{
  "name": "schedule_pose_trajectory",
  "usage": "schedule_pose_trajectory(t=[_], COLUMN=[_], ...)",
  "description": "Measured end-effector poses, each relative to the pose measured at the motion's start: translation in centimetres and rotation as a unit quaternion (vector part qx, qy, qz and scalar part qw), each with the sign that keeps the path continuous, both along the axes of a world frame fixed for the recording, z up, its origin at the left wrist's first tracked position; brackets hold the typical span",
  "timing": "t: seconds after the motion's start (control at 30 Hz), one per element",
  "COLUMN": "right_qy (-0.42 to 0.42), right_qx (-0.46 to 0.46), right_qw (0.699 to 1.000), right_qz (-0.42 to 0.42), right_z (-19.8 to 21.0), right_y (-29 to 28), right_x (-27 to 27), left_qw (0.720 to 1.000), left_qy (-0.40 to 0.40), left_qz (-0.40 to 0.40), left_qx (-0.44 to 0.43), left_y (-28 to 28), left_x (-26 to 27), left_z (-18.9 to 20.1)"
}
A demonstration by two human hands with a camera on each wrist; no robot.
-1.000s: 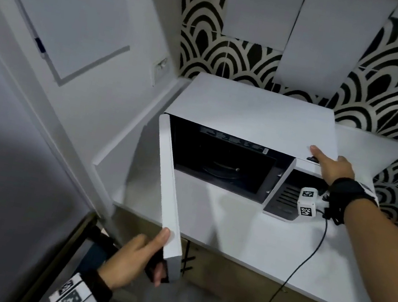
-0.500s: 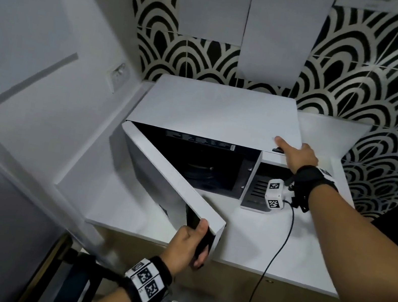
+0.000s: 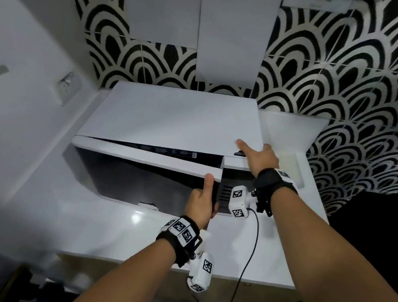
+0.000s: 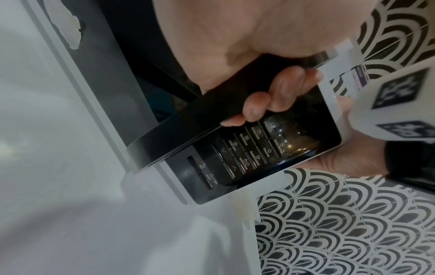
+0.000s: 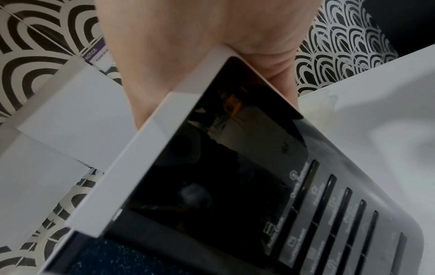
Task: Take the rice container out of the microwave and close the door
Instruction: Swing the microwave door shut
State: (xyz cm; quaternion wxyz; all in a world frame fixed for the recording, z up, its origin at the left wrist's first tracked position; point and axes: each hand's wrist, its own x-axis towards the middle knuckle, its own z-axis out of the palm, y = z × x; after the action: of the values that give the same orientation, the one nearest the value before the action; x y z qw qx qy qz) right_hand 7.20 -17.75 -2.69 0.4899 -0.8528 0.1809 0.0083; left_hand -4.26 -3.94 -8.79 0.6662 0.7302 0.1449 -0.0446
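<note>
The white microwave (image 3: 179,118) stands on the counter (image 3: 111,236) with its door (image 3: 143,157) swung almost shut; a thin dark gap remains along the top. My left hand (image 3: 204,199) grips the door's black handle edge (image 4: 207,113), fingers (image 4: 259,104) curled behind it and thumb up on the door's top edge. My right hand (image 3: 260,157) holds the microwave's top right front corner, thumb on the top and fingers down the side. The inside is hidden. A pale translucent rectangular thing (image 3: 293,167) lies on the counter right of the microwave; I cannot tell whether it is the rice container.
The control panel (image 4: 247,148) with its dark buttons sits just right of the door. A black cable (image 3: 252,242) hangs from my right wrist over the counter's front edge. Patterned black-and-white tiles (image 3: 361,99) back the counter; a white wall (image 3: 12,118) closes the left side.
My left hand has swung the door from wide open to almost shut against the microwave's front. My right hand has stayed on the top right corner.
</note>
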Motion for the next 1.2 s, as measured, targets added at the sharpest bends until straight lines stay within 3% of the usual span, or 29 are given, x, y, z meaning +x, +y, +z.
schedule_pose_trajectory(t=[0.5,1.2], right_qy=[0.016,0.012], right_qx=[-0.006,-0.003], right_qw=[1.000,1.000], right_qz=[0.014,0.008], right_z=[-0.2,-0.2], right_y=[-0.2,0.0], right_x=[0.1,0.1], left_qw=[0.995,0.994], left_qy=[-0.013,-0.042], left_qz=[0.096,0.097], left_qx=[-0.027,-0.021], left_y=[-1.6,-1.9], left_x=[2.3,4.3], left_z=[0.0,-0.2])
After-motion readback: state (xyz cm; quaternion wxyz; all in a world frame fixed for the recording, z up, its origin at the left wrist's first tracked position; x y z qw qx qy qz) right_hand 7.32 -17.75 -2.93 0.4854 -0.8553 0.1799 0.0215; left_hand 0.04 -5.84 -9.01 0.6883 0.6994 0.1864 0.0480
